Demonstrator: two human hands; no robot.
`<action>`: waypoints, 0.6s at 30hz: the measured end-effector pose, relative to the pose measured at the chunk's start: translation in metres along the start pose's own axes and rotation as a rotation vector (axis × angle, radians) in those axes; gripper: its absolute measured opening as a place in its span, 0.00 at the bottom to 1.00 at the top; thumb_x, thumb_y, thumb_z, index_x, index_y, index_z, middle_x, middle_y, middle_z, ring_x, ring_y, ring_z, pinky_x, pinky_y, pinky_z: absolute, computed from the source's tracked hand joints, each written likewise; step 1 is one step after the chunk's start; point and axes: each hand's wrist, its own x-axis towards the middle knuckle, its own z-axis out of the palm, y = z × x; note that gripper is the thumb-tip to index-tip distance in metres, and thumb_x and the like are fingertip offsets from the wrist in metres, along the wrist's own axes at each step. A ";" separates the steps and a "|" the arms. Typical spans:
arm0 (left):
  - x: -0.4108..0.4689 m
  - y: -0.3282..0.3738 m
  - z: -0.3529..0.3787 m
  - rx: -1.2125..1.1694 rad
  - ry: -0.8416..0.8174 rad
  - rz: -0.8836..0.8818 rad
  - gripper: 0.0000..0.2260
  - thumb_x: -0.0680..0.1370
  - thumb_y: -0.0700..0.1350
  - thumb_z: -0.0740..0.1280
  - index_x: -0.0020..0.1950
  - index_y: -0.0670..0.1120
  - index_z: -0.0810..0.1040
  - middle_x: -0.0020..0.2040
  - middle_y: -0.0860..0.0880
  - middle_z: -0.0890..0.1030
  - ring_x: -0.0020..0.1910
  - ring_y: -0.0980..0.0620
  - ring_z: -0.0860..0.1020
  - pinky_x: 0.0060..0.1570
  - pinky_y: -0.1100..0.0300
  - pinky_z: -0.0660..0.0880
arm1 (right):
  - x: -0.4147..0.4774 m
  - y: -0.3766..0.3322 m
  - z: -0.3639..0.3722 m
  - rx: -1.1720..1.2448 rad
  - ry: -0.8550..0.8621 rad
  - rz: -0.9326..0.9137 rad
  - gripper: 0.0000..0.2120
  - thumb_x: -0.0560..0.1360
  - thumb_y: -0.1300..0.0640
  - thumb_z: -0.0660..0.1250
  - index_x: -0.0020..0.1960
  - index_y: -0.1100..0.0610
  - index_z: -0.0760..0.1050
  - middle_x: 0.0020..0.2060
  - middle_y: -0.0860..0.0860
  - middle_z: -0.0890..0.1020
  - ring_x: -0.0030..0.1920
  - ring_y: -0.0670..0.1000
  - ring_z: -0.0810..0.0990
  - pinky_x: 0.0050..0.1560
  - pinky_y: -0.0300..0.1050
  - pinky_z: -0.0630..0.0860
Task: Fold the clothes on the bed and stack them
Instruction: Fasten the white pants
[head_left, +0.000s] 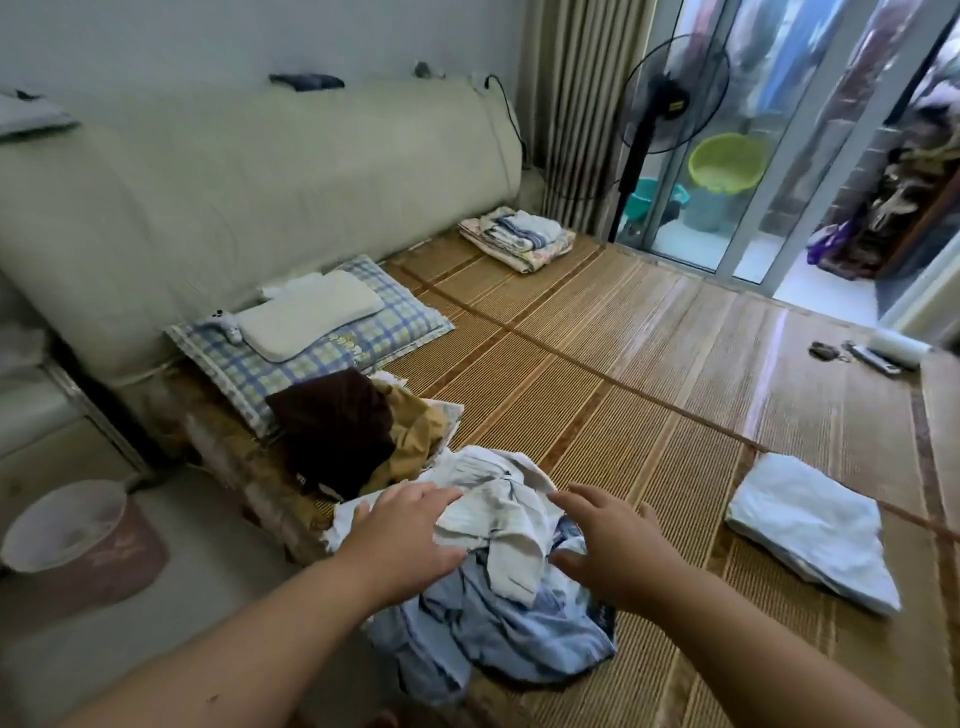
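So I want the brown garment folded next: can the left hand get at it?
Probably yes: the brown garment lies uncovered just beyond the left hand, with nothing standing between them.

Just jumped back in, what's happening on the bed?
A person reaches both hands into a crumpled heap at the near edge of the bamboo mat. The left hand rests on a white striped garment lying over a light blue garment; the right hand hovers open beside it. One folded white garment lies on the mat to the right. A dark brown garment and a mustard garment sit unfolded by the plaid pillow.
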 end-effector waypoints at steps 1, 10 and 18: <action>0.017 -0.014 -0.003 0.005 -0.014 0.010 0.32 0.72 0.65 0.63 0.74 0.62 0.58 0.75 0.57 0.61 0.75 0.52 0.56 0.69 0.44 0.56 | 0.020 -0.005 0.004 0.016 -0.008 0.025 0.34 0.73 0.36 0.63 0.74 0.38 0.54 0.75 0.42 0.59 0.73 0.49 0.62 0.72 0.68 0.49; 0.146 -0.103 0.040 0.018 -0.230 0.056 0.30 0.72 0.62 0.63 0.74 0.61 0.61 0.74 0.56 0.64 0.73 0.52 0.60 0.71 0.47 0.59 | 0.126 -0.012 0.094 0.403 -0.154 0.387 0.33 0.75 0.42 0.65 0.76 0.45 0.56 0.72 0.49 0.66 0.66 0.51 0.71 0.63 0.51 0.71; 0.221 -0.111 0.165 0.069 -0.446 0.016 0.32 0.72 0.60 0.64 0.75 0.60 0.59 0.76 0.53 0.61 0.73 0.48 0.61 0.69 0.47 0.62 | 0.163 0.031 0.192 0.510 -0.274 0.560 0.38 0.74 0.46 0.68 0.77 0.46 0.52 0.71 0.52 0.68 0.63 0.53 0.74 0.61 0.47 0.73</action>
